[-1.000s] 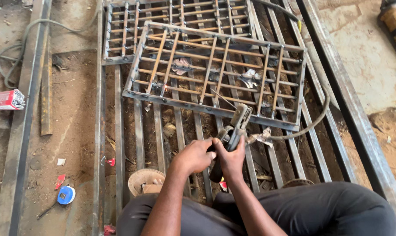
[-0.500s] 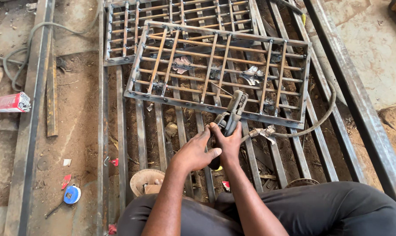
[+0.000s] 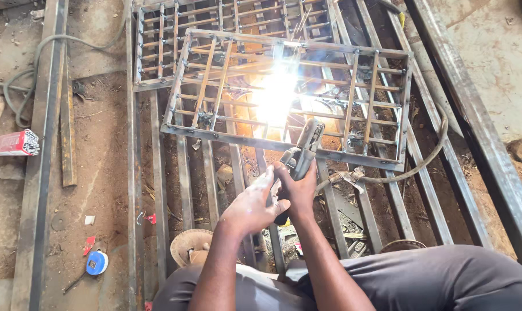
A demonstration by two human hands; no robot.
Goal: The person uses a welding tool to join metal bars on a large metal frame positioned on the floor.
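A long steel frame point(image 3: 157, 190) of parallel bars lies flat on the dirt ground and fills most of the view. On top of it, tilted slightly, rests a smaller metal grille point(image 3: 382, 103) made of crossing rods inside a rectangular border; a second grille point(image 3: 157, 52) of the same kind lies beyond it, partly underneath. A heavy steel beam point(image 3: 479, 144) runs diagonally along the right side, and another long bar point(image 3: 39, 144) runs down the left.

The person's dark trousers point(image 3: 445, 282) show at the bottom edge, with both forearms reaching forward over the frame. A bright white welding flash point(image 3: 275, 95) burns in the middle of the near grille, washing out the rods around it.

The right hand point(image 3: 300, 193) is clenched around the handle of a welding holder point(image 3: 304, 148), which points up and away from the grip towards the flash; the holder's head sits just below the grille's near border. The left hand point(image 3: 252, 204) lies against the right hand with its fingers spread, steadying it rather than gripping anything of its own. A thick cable point(image 3: 422, 161) curves off to the right of the hands.

Smaller things lie on the left: a red packet of welding rods point(image 3: 10, 144), a blue tape measure point(image 3: 96, 262), and a round worn disc point(image 3: 191, 246) just beside the left forearm.
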